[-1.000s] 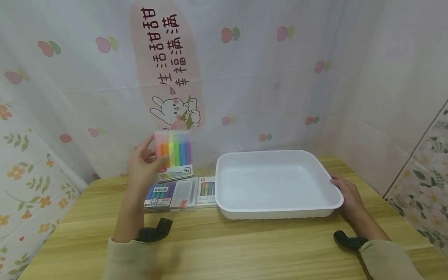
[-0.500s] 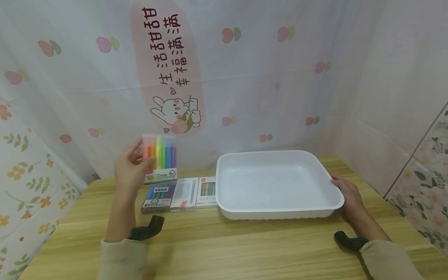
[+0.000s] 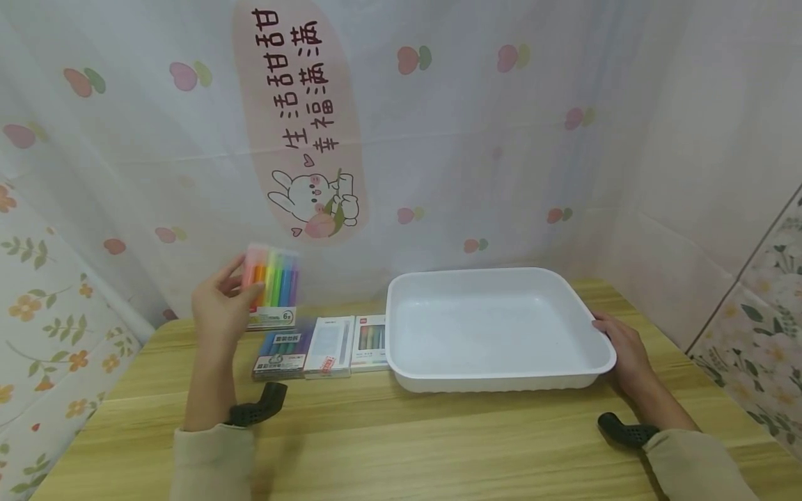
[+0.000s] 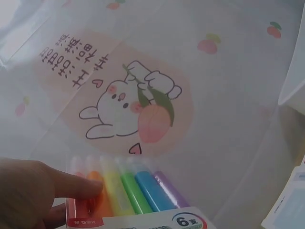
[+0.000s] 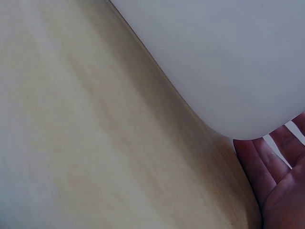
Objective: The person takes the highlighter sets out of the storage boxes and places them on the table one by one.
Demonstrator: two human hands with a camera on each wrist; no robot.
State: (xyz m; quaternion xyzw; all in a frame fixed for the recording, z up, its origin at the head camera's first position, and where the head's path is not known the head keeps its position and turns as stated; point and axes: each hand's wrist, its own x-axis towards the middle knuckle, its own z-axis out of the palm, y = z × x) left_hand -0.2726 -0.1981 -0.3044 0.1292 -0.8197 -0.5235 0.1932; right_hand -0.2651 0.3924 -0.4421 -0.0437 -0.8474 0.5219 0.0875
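Observation:
My left hand (image 3: 221,306) pinches a clear pack of highlighters (image 3: 273,284) by its left side, thumb across the front. Upright and lifted off the table, the pack shows a row of colours from pink to purple; the left wrist view gives its pens (image 4: 136,193) and white printed band close up. Below it on the table lies a pack of dark coloured pens (image 3: 285,353), beside a white flat box (image 3: 330,346) and a box with a colour window (image 3: 370,341). My right hand (image 3: 626,351) holds the right rim of a white tray (image 3: 495,381); its fingers (image 5: 267,162) reach under the edge.
The wood-grain table (image 3: 401,438) carries everything. A printed curtain (image 3: 451,153) hangs right behind it, with floral cloth (image 3: 56,313) at the left. The tray's left wall sits against the window box, covering part of it.
My left hand has moved left and slightly down with the highlighter pack, uncovering more of the boxes below. My right hand and the tray stay where they were.

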